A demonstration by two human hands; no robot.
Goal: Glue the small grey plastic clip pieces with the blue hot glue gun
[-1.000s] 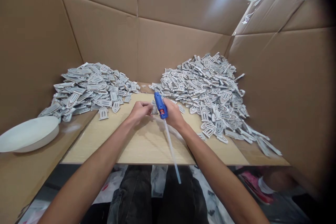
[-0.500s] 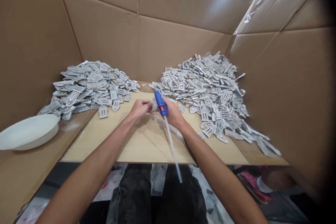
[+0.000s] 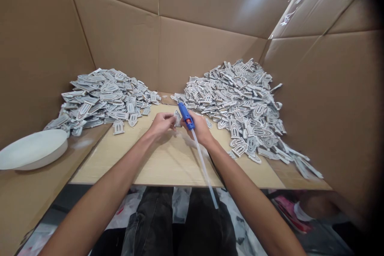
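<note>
Sitting over the middle of the wooden board (image 3: 156,164), a small grey cutout (image 3: 177,119) is pinched in the left hand (image 3: 161,124) so its face meets the nozzle. The blue glue gun (image 3: 186,115) is gripped by the right hand (image 3: 200,129), stick trailing back. Piles of cutouts (image 3: 240,104) are kept within reach either side.

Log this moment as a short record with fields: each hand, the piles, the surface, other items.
left hand: pinches a small grey cutout piece
right hand: grips a blue glue gun, glue stick trailing toward the body
left pile: grey arch-shaped cutouts
right pile: same cutouts, larger
surface: wooden board
surround: cardboard walls
other: white bowl at far left
</note>
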